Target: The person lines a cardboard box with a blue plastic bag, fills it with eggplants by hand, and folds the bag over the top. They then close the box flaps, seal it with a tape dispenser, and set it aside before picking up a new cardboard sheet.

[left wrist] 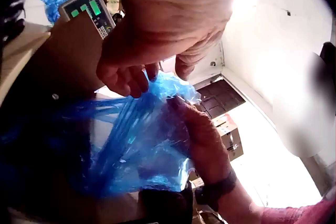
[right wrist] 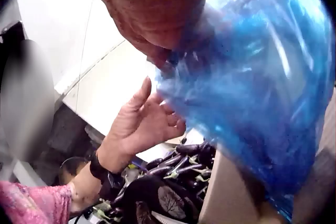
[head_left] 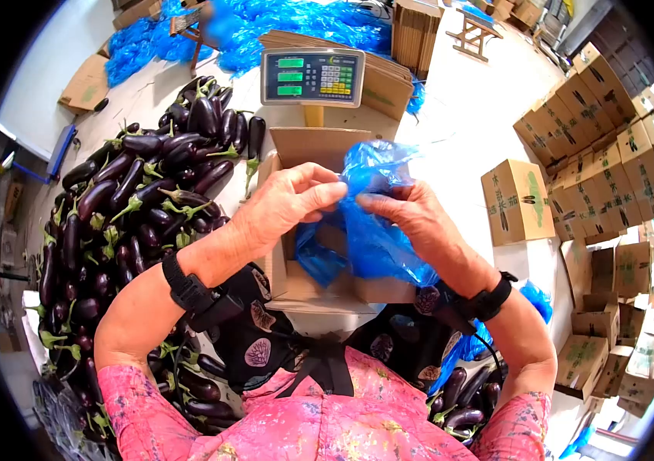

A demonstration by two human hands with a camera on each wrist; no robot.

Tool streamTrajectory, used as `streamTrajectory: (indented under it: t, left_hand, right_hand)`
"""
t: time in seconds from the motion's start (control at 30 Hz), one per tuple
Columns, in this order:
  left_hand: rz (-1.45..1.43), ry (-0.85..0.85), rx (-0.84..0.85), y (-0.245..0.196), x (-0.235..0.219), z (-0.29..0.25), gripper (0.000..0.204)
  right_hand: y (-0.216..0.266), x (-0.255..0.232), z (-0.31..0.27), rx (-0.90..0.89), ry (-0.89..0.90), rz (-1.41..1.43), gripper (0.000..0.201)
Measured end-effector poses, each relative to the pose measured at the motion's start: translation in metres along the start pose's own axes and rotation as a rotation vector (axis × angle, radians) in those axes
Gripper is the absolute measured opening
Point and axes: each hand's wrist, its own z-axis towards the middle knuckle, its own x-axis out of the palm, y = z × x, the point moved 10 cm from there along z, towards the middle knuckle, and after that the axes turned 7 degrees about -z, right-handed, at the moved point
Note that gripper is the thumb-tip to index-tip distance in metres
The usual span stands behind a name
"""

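A thin blue plastic bag [head_left: 377, 223] hangs crumpled above an open cardboard box [head_left: 312, 300]. My left hand [head_left: 288, 201] holds the bag's upper edge with curled fingers; in the left wrist view its fingertips [left wrist: 137, 83] lie right at the gathered plastic. Opposite, my right hand [head_left: 423, 223] pinches the bag between thumb and fingers. From the right wrist, the bag [right wrist: 262, 77] spreads wide and puffed out, and the left hand [right wrist: 147, 127] shows beside its edge. The lower part of the bag drops over the box opening.
Behind the box stands a scale display [head_left: 312, 77] with lit green readouts. A large heap of eggplants [head_left: 142, 177] lies at left, with more eggplants [head_left: 465, 396] near my right side. Printed cartons [head_left: 517, 201] are stacked at right. Blue plastic [head_left: 296, 31] is piled at the back.
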Motion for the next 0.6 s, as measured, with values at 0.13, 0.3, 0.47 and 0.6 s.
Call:
streamTrajectory:
  t: [0.13, 0.3, 0.47, 0.6]
  left_hand:
    - [-0.056, 0.072, 0.055, 0.009, 0.004, -0.006, 0.022]
    - [-0.344, -0.079, 0.042, 0.011, -0.048, -0.013, 0.009]
    - [-0.662, -0.055, 0.181, 0.003, -0.079, -0.02, 0.011]
    - [-0.79, -0.136, 0.315, -0.01, -0.121, -0.02, 0.013]
  right_hand:
    - [-0.001, 0.043, 0.004, -0.06, 0.082, -0.047, 0.024]
    - [-0.029, 0.028, 0.0, 0.111, -0.033, 0.06, 0.019]
    - [-0.044, 0.02, -0.003, 0.025, -0.117, 0.161, 0.021]
    - [-0.045, 0.012, 0.009, -0.111, -0.142, 0.398, 0.016]
